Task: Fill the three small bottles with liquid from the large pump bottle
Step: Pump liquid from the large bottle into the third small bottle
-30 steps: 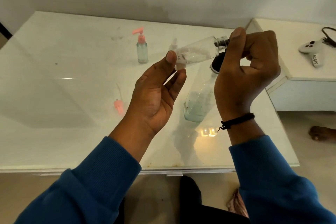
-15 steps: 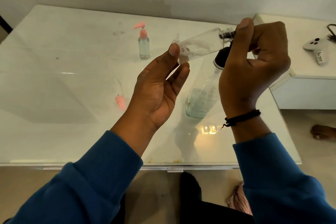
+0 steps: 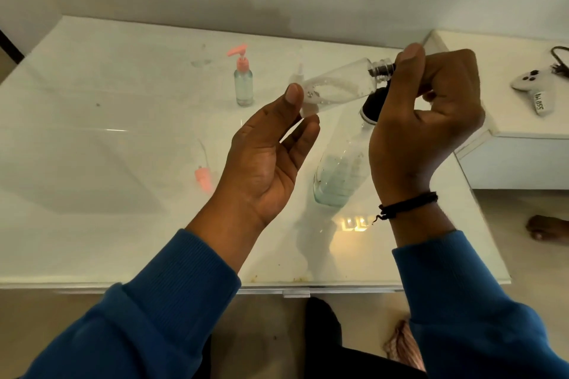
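Centre frame: I see the small bottle (image 3: 338,88) tilted, its base propped on my left hand's (image 3: 264,160) relaxed fingers, my right hand (image 3: 428,114) pinching its neck, probably steadying it for filling.

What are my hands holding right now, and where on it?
The right hand pinches the small clear bottle at its threaded neck; the left hand steadies its base end with thumb and fingertips.

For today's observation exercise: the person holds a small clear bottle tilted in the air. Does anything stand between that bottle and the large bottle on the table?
Partly. The right hand, gripping the small clear bottle at its neck, covers the large bottle top. Otherwise nothing visible lies between them.
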`<state>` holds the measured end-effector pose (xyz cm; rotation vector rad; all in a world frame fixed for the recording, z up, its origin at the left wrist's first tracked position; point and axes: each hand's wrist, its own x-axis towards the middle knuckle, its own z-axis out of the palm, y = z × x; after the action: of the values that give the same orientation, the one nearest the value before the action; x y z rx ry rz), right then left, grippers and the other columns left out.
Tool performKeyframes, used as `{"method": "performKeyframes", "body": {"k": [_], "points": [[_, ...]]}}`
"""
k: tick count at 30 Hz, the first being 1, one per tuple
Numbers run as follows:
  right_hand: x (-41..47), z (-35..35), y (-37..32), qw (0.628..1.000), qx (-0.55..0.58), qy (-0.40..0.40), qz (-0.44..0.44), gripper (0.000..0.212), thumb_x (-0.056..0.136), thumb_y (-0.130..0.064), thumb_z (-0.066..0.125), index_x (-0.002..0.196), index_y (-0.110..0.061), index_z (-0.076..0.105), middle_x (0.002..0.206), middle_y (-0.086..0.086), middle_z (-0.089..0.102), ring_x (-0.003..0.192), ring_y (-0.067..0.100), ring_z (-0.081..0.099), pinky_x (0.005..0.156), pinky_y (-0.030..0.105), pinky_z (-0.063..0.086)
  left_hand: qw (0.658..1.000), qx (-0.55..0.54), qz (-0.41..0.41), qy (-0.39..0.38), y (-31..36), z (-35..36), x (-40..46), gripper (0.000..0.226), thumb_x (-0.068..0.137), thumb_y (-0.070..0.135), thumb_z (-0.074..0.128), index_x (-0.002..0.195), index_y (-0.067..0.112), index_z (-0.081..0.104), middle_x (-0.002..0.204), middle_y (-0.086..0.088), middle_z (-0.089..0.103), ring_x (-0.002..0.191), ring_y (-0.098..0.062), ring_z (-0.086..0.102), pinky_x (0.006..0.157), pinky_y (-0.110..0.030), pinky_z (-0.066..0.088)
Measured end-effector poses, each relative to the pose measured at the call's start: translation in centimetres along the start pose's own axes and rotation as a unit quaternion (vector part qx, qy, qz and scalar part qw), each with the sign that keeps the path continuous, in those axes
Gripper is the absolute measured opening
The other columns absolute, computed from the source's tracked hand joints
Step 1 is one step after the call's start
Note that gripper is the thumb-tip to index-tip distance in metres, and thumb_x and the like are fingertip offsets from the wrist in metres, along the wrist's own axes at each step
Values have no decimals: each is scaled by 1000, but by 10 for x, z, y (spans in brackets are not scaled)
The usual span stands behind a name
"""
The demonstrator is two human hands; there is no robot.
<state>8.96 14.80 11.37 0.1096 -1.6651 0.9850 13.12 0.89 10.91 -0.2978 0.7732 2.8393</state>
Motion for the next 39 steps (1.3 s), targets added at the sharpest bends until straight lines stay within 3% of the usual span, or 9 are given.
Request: {"method": "performKeyframes", "body": {"k": [3,7,13,18,23,27,31,35,39], "points": [[6,3,-5,1000,-6,4,-4,33,97,-8,61,68,-19,49,65,-10,42,63,19,41,62,22,32,1000,0,-2,-5,0,0,0,37,70,22,74,104,9,70,102,-6,75,82,-12,72,68,-21,59],[-4,1,3,1000,5,4,1,37,98,-4,61,62,-7,52,65,2,46,66,16,40,63,24,32,1000,-4,2,0,0,-1,1,38,69,21,75,105,9,71,106,-7,74,86,-14,73,69,-22,59],[5,3,-2,1000,0,4,-11,33,97,-6,61,69,-19,49,66,0,45,65,18,40,63,17,30,1000,6,0,-2,0,1,0,35,71,22,73,104,10,70,103,-7,75,82,-13,73,67,-22,59],[-2,0,3,1000,7,0,3,37,98,-6,61,62,-4,53,62,9,49,65,18,41,63,19,31,1000,2,5,4,0,0,0,36,69,21,74,103,9,70,105,-7,74,84,-14,73,67,-21,59],[6,4,-4,1000,-4,-1,-7,33,97,-8,61,67,-16,51,67,-14,41,65,15,40,64,15,30,1000,5,-1,-2,0,0,0,34,71,22,73,103,10,70,101,-6,75,81,-13,73,67,-22,59],[-4,2,1,1000,12,-3,7,34,98,-4,61,64,-8,54,65,3,46,67,9,38,64,18,31,1000,2,4,2,1,-1,0,36,68,21,75,102,10,71,105,-7,74,87,-14,73,70,-22,60],[4,3,-3,1000,10,1,1,33,97,-7,61,66,-14,52,66,1,47,64,20,42,62,19,32,1000,6,2,1,0,0,0,32,70,22,74,99,10,71,98,-5,75,79,-12,72,68,-21,59],[0,3,1,1000,11,5,5,35,97,-5,61,63,-5,54,67,1,46,65,13,39,61,23,33,1000,2,2,1,0,-1,1,37,69,22,74,104,9,71,108,-8,73,85,-14,72,72,-22,60],[-3,1,3,1000,11,-1,7,35,98,-5,61,64,-8,53,65,3,47,66,11,39,62,24,33,1000,-2,2,-1,1,-2,0,38,69,21,75,105,9,70,107,-8,74,86,-15,73,70,-22,60]]}}
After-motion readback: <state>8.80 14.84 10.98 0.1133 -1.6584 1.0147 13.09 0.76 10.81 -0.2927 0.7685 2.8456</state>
